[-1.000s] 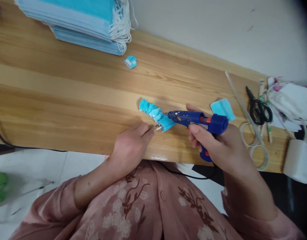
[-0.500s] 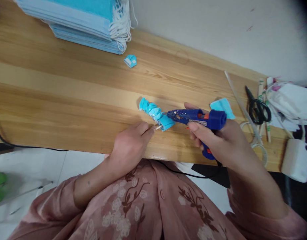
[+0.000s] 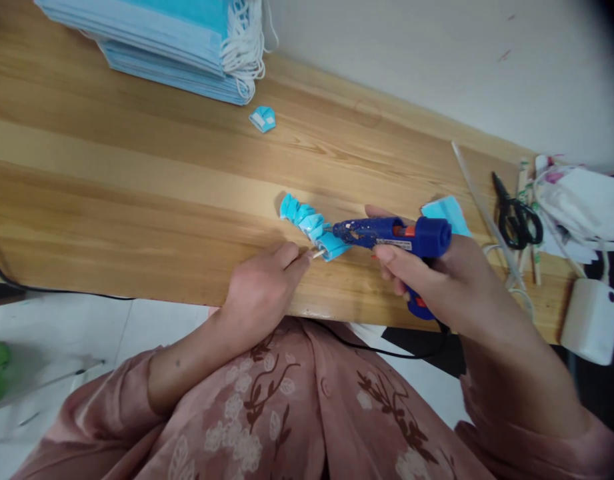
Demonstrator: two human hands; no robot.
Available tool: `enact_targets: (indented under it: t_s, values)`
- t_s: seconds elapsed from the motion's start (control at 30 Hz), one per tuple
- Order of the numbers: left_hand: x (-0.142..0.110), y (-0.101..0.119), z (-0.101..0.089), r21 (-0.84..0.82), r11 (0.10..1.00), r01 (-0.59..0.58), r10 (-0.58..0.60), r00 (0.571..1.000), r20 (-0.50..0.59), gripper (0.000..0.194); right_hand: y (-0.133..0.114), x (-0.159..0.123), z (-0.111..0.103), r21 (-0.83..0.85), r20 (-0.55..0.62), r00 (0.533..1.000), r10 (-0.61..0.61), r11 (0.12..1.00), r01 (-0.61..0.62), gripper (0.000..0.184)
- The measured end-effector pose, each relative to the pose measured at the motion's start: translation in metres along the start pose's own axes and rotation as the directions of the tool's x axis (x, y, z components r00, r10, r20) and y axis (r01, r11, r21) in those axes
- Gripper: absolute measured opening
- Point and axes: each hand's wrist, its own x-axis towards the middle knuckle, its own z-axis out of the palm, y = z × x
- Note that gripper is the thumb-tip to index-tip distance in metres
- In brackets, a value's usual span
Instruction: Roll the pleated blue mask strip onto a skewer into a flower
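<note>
The right grip (image 3: pixel 439 290) is wrapped around a blue glue gun (image 3: pixel 371 233), its barrel pointing left; the left grip (image 3: pixel 259 287), resting on the table (image 3: pixel 137 227), pinches a thin pale stick (image 3: pixel 318 253). From where I stand, the crimped blue strip (image 3: pixel 307 219) lies at the stick's other end, to the right and far side of the left grip, which is the nearer of the 2. Its long axis slants from far left to near right, and the nozzle meets it from the right, close to the flatter near end; I can't tell whether they touch. A black cord (image 3: pixel 357 343) hangs below the near edge. Just beyond the right grip is a blue square (image 3: pixel 447 213), partly hidden; farther right lie a clear rod (image 3: pixel 487 210), black scissors (image 3: pixel 519 223) and a white box (image 3: pixel 593 320). On the far side sit 1 small folded piece (image 3: pixel 263 119) and, to the left, a mask stack (image 3: pixel 151 37).
</note>
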Motion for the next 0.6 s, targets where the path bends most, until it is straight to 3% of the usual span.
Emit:
enact_targets:
  t_s: [0.3, 0.6]
  values:
    - [-0.0015, -0.0020, 0.0032, -0.049, 0.999, 0.006, -0.007, 1.000, -0.017, 0.050, -0.0037, -0.0018, -0.0053, -0.046, -0.050, 0.997, 0.051, 0.998, -0.053, 0.062]
    - [-0.0018, -0.0025, 0.0019, -0.029, 0.999, -0.027, 0.026, 0.999, -0.020, 0.054, -0.0040, 0.0049, -0.0076, -0.069, -0.019, 1.000, 0.003, 0.998, -0.004, 0.054]
